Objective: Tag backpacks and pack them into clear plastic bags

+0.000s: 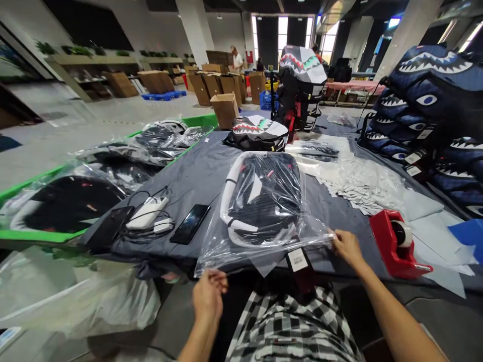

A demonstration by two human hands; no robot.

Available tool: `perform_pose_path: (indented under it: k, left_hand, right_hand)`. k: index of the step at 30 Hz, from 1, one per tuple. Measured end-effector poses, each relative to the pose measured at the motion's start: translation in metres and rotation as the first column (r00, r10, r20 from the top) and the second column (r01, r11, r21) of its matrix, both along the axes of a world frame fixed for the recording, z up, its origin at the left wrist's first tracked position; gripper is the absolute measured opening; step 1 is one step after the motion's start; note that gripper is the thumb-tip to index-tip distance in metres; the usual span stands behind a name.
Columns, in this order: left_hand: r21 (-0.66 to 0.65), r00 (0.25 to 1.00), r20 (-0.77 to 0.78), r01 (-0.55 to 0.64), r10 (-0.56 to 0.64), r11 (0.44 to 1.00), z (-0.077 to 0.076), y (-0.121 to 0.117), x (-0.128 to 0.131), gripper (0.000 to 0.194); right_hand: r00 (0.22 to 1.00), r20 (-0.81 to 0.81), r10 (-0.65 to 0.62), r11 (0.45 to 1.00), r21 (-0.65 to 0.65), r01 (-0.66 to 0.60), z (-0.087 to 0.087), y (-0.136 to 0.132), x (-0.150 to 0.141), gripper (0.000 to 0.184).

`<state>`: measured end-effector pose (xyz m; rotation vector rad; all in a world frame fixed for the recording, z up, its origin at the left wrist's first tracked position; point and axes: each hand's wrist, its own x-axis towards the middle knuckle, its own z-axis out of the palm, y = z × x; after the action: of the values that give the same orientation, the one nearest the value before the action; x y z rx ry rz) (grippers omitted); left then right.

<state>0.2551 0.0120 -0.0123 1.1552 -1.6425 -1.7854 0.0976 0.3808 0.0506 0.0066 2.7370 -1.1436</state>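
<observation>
A black and white backpack (260,188) lies inside a clear plastic bag (317,229) on the grey-covered table in front of me. My right hand (346,247) pinches the right corner of the bag's near edge. At the near left corner, my left hand (210,296) has its fingers curled closed against the plastic. The bag's near edge stretches between both hands. A dark hang tag with a white barcode label (298,260) hangs at the table's edge, just below the bag. A white paper corner (264,264) shows beside it.
A red tape dispenser (396,246) stands to the right, near loose white sheets (433,236). Leftward lie a black phone (190,223) and a white charger (148,212) with cables. Bagged backpacks (75,201) fill a green-edged container. Stacked blue shark-face backpacks (422,105) rise at right.
</observation>
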Motion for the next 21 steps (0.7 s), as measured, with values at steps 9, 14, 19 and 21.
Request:
perform_pose_path:
  k: [9, 14, 19, 21]
  left_hand:
    - [-0.893, 0.837, 0.206, 0.373, -0.507, 0.252, 0.004, 0.1, -0.036, 0.036]
    - [-0.928, 0.91, 0.29, 0.343, -0.295, 0.146, -0.022, 0.088, -0.026, 0.039]
    - [-0.902, 0.918, 0.292, 0.358, -0.266, 0.243, -0.028, 0.075, -0.019, 0.044]
    - [-0.878, 0.898, 0.311, 0.397, -0.311, 0.267, -0.024, 0.077, -0.024, 0.038]
  right_hand:
    - [0.924, -0.297, 0.243, 0.96, -0.062, -0.273, -0.023, -0.072, 0.04, 0.038]
    - [0.962, -0.113, 0.25, 0.967, -0.021, -0.254, -0.043, -0.089, 0.016, 0.038]
    - [0.944, 0.009, 0.33, 0.889, -0.34, -0.307, -0.037, -0.076, 0.008, 0.027]
    - [0.941, 0.099, 0.324, 0.837, -0.494, -0.236, -0.031, -0.07, 0.006, 0.037]
